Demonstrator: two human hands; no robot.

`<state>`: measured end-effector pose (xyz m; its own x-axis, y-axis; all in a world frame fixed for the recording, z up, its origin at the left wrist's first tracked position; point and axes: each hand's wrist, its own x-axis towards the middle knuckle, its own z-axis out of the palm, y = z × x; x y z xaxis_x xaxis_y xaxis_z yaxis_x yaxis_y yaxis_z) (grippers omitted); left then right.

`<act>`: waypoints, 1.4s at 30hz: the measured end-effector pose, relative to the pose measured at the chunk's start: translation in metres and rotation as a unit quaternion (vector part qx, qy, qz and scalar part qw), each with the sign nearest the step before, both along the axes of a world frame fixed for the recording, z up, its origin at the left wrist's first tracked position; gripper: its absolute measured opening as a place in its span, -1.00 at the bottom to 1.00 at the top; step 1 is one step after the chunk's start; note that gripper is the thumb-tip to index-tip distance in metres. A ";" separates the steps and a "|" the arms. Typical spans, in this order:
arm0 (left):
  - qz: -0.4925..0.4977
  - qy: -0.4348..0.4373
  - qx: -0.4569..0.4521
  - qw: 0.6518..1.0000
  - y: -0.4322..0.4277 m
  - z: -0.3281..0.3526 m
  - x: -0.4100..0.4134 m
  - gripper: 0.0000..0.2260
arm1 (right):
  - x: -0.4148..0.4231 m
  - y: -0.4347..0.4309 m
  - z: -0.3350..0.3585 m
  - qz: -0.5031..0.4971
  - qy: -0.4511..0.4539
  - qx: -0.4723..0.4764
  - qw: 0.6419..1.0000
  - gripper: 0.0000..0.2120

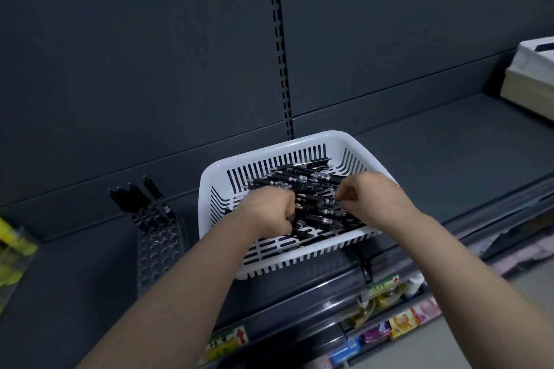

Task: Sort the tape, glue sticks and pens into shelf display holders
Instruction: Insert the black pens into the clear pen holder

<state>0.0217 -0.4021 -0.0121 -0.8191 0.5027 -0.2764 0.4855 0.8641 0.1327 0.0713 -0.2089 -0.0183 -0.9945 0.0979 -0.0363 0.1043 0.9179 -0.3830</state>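
A white slotted basket (269,159) stands on the dark shelf and holds several black pens (295,178). Both hands are inside it. My left hand (268,211) is curled round a bunch of pens at the basket's left side. My right hand (371,196) pinches a black pen among the pile at the right. To the left of the basket stands a clear perforated pen holder (160,244) with a few black pens (138,198) upright in its back row.
A clear holder with yellow items (13,252) sits at the far left edge. A beige and white box (530,81) rests at the shelf's right end. Packaged goods (401,322) fill the lower shelf. The slotted upright (281,48) divides the back panel.
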 end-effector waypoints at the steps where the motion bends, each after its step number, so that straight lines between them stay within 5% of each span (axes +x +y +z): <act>1: 0.023 0.007 0.027 0.999 -0.003 0.002 -0.001 -0.83 | -0.001 -0.001 0.000 0.006 -0.010 0.011 1.000 -0.86; 4: 0.087 0.046 0.125 0.987 -0.011 0.009 -0.003 -0.81 | -0.005 -0.008 0.002 0.022 -0.069 0.087 0.994 -0.94; 7: 0.136 0.084 0.235 0.959 -0.014 0.017 -0.001 -0.89 | -0.012 -0.015 -0.001 0.022 -0.126 0.135 0.982 -0.77; 12: 0.179 0.091 0.376 0.904 -0.016 0.025 0.004 -0.93 | -0.013 -0.016 -0.001 0.030 -0.092 0.139 0.986 -0.84; 16: 0.195 0.127 0.417 0.878 -0.036 0.038 0.007 -0.40 | -0.010 -0.020 0.013 0.009 0.012 -0.034 0.999 -0.95; 21: 0.247 0.170 0.448 0.842 -0.083 0.049 0.005 -0.51 | -0.019 -0.065 0.033 0.053 0.128 -0.242 0.960 -0.93; 25: 0.268 0.229 0.475 0.806 -0.138 0.058 0.012 -0.65 | -0.030 -0.114 0.045 0.070 0.169 -0.311 0.932 -0.83; 31: 0.302 0.333 0.383 0.807 -0.214 0.055 0.020 -0.82 | -0.050 -0.187 0.048 0.165 0.134 -0.286 0.934 -0.85; 35: 0.337 0.333 0.367 0.800 -0.236 0.043 0.019 -0.79 | -0.056 -0.213 0.043 0.180 0.129 -0.246 0.943 -0.84; 42: 0.340 0.298 0.367 0.813 -0.249 0.024 0.013 -0.88 | -0.057 -0.232 0.045 0.124 0.180 -0.343 0.913 -0.81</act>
<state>0.0349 -0.6513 0.0115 -0.8546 -0.2724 0.4420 0.0957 0.7541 0.6497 0.0143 -0.4414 0.0270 -0.9427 -0.0560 0.3290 -0.3206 0.4263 -0.8459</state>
